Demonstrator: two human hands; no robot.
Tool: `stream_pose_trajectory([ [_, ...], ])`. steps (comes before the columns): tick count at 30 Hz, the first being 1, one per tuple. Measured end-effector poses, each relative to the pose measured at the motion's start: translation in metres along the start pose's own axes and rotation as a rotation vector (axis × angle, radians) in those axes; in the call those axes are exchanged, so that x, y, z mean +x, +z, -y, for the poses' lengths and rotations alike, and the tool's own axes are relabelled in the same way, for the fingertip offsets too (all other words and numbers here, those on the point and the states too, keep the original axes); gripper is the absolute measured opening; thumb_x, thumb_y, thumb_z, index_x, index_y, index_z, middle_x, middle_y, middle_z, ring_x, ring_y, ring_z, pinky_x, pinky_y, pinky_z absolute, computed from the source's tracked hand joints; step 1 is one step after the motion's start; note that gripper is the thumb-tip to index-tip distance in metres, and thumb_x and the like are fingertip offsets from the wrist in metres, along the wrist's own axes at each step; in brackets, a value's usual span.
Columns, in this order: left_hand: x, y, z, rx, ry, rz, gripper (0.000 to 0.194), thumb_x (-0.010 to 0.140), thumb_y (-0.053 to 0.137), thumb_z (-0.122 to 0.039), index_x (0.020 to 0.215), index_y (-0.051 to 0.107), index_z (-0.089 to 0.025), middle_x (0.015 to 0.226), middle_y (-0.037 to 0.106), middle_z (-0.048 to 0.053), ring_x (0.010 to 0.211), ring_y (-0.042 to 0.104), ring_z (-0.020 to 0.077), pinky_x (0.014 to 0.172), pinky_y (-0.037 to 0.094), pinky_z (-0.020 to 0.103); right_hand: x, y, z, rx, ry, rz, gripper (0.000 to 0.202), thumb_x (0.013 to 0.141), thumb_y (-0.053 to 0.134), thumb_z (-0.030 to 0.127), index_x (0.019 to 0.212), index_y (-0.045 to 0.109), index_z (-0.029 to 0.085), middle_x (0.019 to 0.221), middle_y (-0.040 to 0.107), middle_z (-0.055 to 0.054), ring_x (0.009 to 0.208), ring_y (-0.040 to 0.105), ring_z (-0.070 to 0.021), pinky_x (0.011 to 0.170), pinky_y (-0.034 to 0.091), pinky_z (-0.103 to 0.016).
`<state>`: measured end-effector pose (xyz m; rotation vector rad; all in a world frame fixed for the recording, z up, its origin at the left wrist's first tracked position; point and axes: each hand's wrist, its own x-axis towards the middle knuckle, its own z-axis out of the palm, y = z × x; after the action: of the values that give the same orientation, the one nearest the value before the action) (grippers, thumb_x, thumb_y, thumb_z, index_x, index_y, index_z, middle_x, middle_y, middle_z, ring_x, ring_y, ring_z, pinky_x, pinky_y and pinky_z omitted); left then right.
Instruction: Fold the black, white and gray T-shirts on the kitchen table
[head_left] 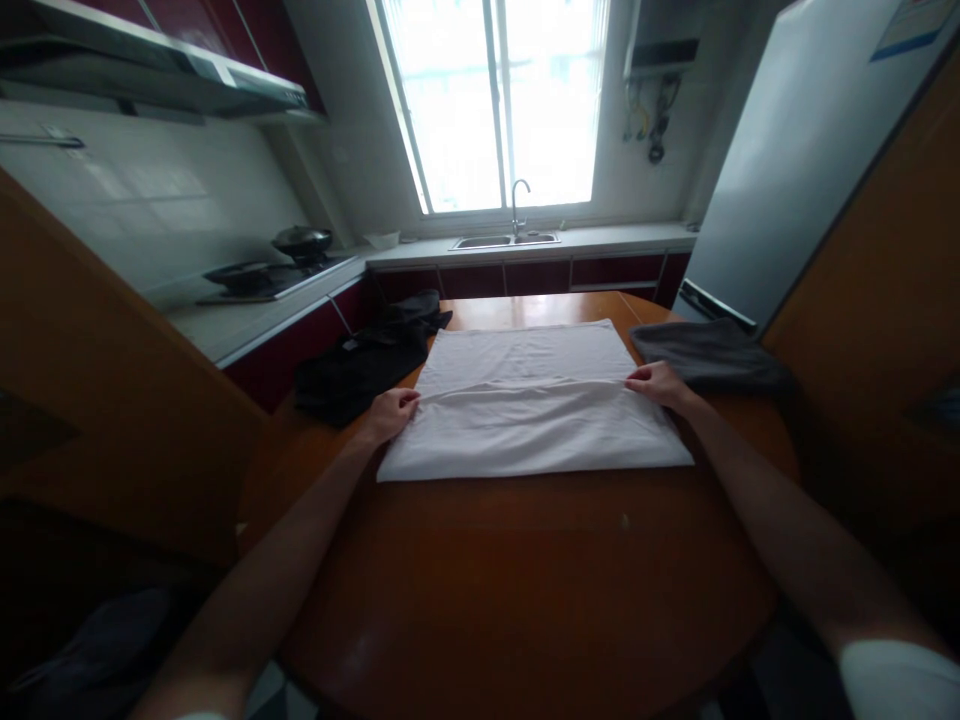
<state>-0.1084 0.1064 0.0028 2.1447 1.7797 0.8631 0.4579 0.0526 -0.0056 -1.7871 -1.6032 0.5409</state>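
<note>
A white cloth [532,430] lies on the wooden table, its near part folded over so that a layer edge runs across its middle. My left hand [393,413] pinches this edge at the cloth's left side. At the right side, my right hand [658,384] is closed on the other end of the same edge. Both hands rest low, close to the table top. The far part of the cloth lies flat with small wrinkles.
Dark clothing [364,365] lies on the table [525,580] to the left, and a folded grey cloth [712,353] to the right. Beyond are a counter [630,236] with a sink [484,242], a stove with a pan [301,240], and a fridge [802,150] at the right.
</note>
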Motion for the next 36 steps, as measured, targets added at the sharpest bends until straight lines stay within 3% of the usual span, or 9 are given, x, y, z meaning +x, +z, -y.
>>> stream_pose_trajectory([
  [4,-0.001,0.001,-0.003,0.009,0.006,-0.007,0.024,0.073,0.066,-0.032,0.089,0.079,-0.020,0.094,0.079,0.008,0.084,0.073,0.0251,0.079,0.055,0.030,-0.001,0.000,0.003,0.006,-0.011,-0.026,0.021,0.069,0.070,0.033,0.073,0.078,0.014,0.072,0.076,-0.006,0.072,0.068,-0.0225,0.062,0.048,-0.027],
  [11,-0.001,-0.001,-0.006,-0.024,0.016,-0.143,0.027,0.078,0.062,-0.035,0.094,0.076,-0.018,0.096,0.078,0.008,0.082,0.072,0.0225,0.077,0.054,0.026,-0.007,-0.003,0.010,0.067,-0.067,-0.127,0.023,0.073,0.066,0.031,0.082,0.079,0.014,0.083,0.079,-0.009,0.080,0.070,-0.0240,0.069,0.050,-0.028],
  [16,0.000,0.005,0.002,0.032,0.013,-0.033,0.027,0.076,0.062,-0.033,0.094,0.077,-0.019,0.097,0.078,0.009,0.087,0.072,0.0247,0.082,0.055,0.029,-0.008,0.000,0.008,-0.061,-0.067,-0.063,0.019,0.075,0.065,0.027,0.080,0.079,0.014,0.082,0.078,-0.009,0.080,0.071,-0.0244,0.070,0.050,-0.028],
  [20,0.003,0.006,-0.001,0.058,0.026,-0.027,0.037,0.076,0.061,-0.034,0.104,0.076,-0.016,0.104,0.076,0.011,0.088,0.071,0.0248,0.082,0.055,0.030,-0.006,-0.002,0.012,-0.235,-0.100,-0.050,0.020,0.079,0.067,0.030,0.085,0.080,0.016,0.087,0.079,-0.010,0.083,0.071,-0.0246,0.074,0.050,-0.029],
  [23,0.010,0.007,-0.015,0.068,0.056,0.004,0.042,0.081,0.057,-0.036,0.111,0.074,-0.014,0.113,0.073,0.013,0.090,0.071,0.0242,0.083,0.055,0.030,-0.001,0.001,0.029,-0.277,-0.104,-0.064,0.023,0.082,0.069,0.032,0.093,0.081,0.016,0.092,0.079,-0.012,0.086,0.071,-0.0245,0.074,0.050,-0.028],
  [25,0.017,0.012,-0.030,0.072,0.091,0.059,0.038,0.084,0.055,-0.036,0.109,0.075,-0.015,0.112,0.074,0.012,0.091,0.071,0.0235,0.085,0.054,0.030,0.004,0.009,0.045,-0.262,-0.103,-0.009,0.022,0.085,0.067,0.029,0.096,0.081,0.015,0.093,0.079,-0.011,0.085,0.071,-0.0222,0.072,0.049,-0.026],
  [30,0.035,0.043,-0.079,0.097,0.165,0.208,0.027,0.086,0.058,-0.033,0.094,0.079,-0.019,0.096,0.078,0.007,0.088,0.070,0.0217,0.082,0.051,0.026,0.020,0.052,0.082,-0.262,-0.071,0.112,0.020,0.086,0.067,0.027,0.090,0.081,0.013,0.085,0.078,-0.009,0.076,0.069,-0.0180,0.062,0.044,-0.022],
  [33,0.045,0.061,-0.102,0.114,0.167,0.252,0.025,0.087,0.059,-0.033,0.090,0.079,-0.018,0.089,0.078,0.007,0.083,0.070,0.0210,0.077,0.051,0.026,0.029,0.074,0.091,-0.254,-0.035,0.155,0.022,0.085,0.070,0.032,0.089,0.080,0.012,0.078,0.077,-0.008,0.068,0.067,-0.0158,0.056,0.040,-0.021],
  [36,0.054,0.070,-0.115,0.125,0.151,0.274,0.021,0.086,0.064,-0.031,0.088,0.078,-0.016,0.083,0.077,0.006,0.076,0.068,0.0196,0.070,0.050,0.025,0.036,0.083,0.094,-0.245,-0.015,0.175,0.022,0.081,0.074,0.031,0.089,0.079,0.012,0.079,0.077,-0.007,0.067,0.067,-0.0151,0.055,0.040,-0.020],
])
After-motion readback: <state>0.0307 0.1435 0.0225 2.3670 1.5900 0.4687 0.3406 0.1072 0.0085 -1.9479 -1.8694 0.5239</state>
